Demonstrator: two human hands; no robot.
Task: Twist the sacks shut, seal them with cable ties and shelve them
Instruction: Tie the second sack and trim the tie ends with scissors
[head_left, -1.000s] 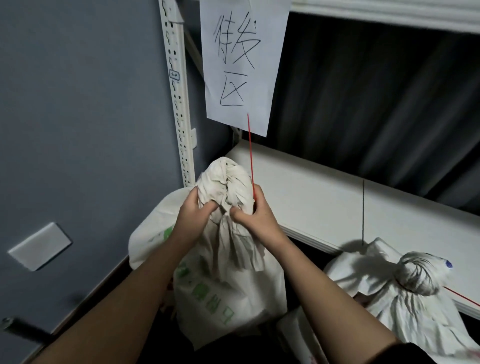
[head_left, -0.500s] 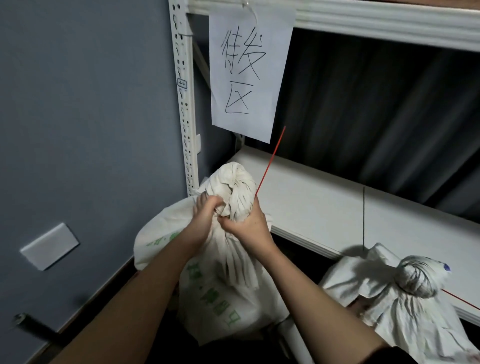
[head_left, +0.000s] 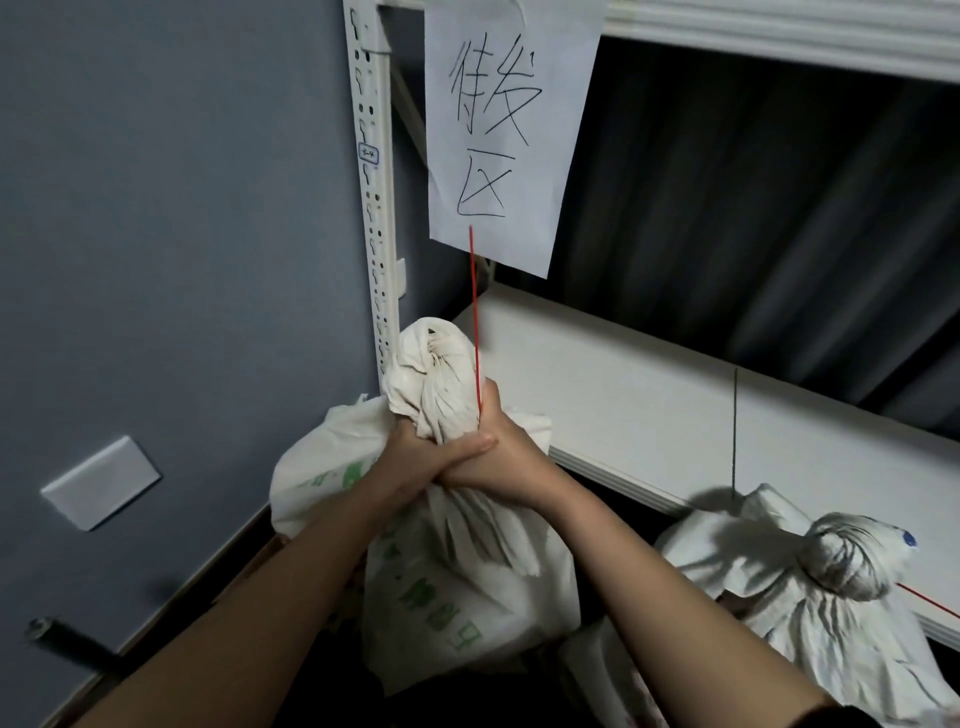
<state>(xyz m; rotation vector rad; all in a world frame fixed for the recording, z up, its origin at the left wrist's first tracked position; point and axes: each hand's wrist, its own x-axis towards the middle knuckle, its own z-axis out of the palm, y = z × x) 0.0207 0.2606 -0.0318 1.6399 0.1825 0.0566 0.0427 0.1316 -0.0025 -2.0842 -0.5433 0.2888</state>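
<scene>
Head view: the left hand (head_left: 410, 457) and the right hand (head_left: 498, 457) are both gripping the twisted neck of a white sack (head_left: 457, 582), fingers curled round the cloth and the hands touching. A red cable tie (head_left: 474, 322) is rising upright from the neck beside the right hand. The sack is standing below the white shelf (head_left: 649, 400). A second tied sack (head_left: 810, 597) is lying to its right.
</scene>
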